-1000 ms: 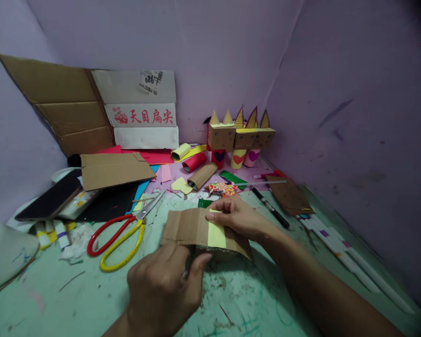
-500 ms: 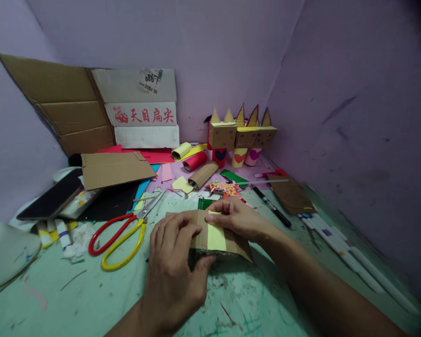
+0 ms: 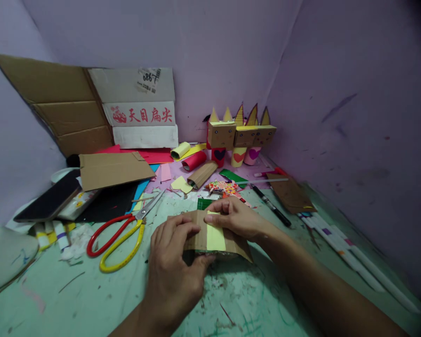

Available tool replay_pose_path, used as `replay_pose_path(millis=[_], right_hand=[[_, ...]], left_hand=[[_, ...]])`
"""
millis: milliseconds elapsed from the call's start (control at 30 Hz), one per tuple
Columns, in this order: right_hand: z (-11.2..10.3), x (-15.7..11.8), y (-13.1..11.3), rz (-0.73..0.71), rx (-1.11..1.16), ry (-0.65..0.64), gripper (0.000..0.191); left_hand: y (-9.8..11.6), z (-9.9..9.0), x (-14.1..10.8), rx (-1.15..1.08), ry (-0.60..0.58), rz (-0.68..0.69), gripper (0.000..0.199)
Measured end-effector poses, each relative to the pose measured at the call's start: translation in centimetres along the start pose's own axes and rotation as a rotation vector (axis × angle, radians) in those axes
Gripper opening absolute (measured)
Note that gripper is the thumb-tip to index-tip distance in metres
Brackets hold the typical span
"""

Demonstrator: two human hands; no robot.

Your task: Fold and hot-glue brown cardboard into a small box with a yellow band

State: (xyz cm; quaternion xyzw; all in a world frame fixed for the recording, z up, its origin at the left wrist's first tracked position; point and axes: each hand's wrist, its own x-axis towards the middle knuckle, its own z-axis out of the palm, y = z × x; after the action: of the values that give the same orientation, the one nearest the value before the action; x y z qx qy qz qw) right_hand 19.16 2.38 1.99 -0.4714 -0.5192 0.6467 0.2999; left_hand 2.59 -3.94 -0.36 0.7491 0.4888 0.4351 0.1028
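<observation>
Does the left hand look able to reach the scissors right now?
Probably yes: the scissors lie left of the left hand, handles uncovered, though it would first need to release the brown cardboard.

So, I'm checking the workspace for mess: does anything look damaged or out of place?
Dark smears mar the right wall, and green scribbles mark the tabletop low in the view: stray marks on plain-coloured surfaces.

A bent, creased brown cardboard piece [image 3: 200, 242] sits just below the frame's centre, a flat pale-yellow paper strip [image 3: 215, 237] crossing its top face.
</observation>
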Motion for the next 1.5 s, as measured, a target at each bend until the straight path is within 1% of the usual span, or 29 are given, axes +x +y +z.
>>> replay_pose_path(millis=[100,167,567,633,800,933,1100,1200,1300,1367,1500], right_hand=[[0.0,0.1,0.1,0.006,0.003,-0.003,0.023],[0.0,0.1,0.1,0.004,0.005,-0.001,0.024],[0.1,0.0,0.0,-0.007,-0.001,0.019,0.017],[0.2,0.0,0.0,-0.003,0.000,0.023,0.017],[0.3,0.3,0.2,0.004,-0.005,0.014,0.016],[0.3,0.5,0.3,-0.017,-0.018,0.005,0.022],[0.1,0.6,0.5,-0.058,-0.037,-0.022,0.028],[0.0,1.0,0.9,-0.081,-0.042,-0.033,0.026],[0.0,1.4,1.4,-0.110,-0.055,-0.053,0.022],[0.1,1.7,1.7,-0.122,-0.065,-0.063,0.019],[0.0,1.7,1.6,-0.130,-0.086,-0.039,0.014]], left_hand=[[-0.1,0.2,0.1,-0.022,0.009,-0.014,0.032],[-0.2,0.3,0.1,-0.018,0.009,-0.011,0.033],[-0.2,0.0,-0.2,0.010,-0.003,-0.001,0.030],[-0.1,-0.1,0.0,0.053,0.004,0.049,0.030],[0.2,-0.4,0.4,0.156,-0.013,0.255,0.036],[0.4,-0.2,0.5,0.220,0.007,0.411,0.034],[1.0,0.2,0.6,0.314,0.065,0.463,0.033],[0.9,0.3,0.6,0.342,0.088,0.532,0.028],[0.7,0.4,0.6,0.332,0.093,0.601,0.023],[0.7,0.5,0.5,0.314,0.089,0.626,0.023],[0.7,0.7,0.5,0.257,0.112,0.615,0.022]])
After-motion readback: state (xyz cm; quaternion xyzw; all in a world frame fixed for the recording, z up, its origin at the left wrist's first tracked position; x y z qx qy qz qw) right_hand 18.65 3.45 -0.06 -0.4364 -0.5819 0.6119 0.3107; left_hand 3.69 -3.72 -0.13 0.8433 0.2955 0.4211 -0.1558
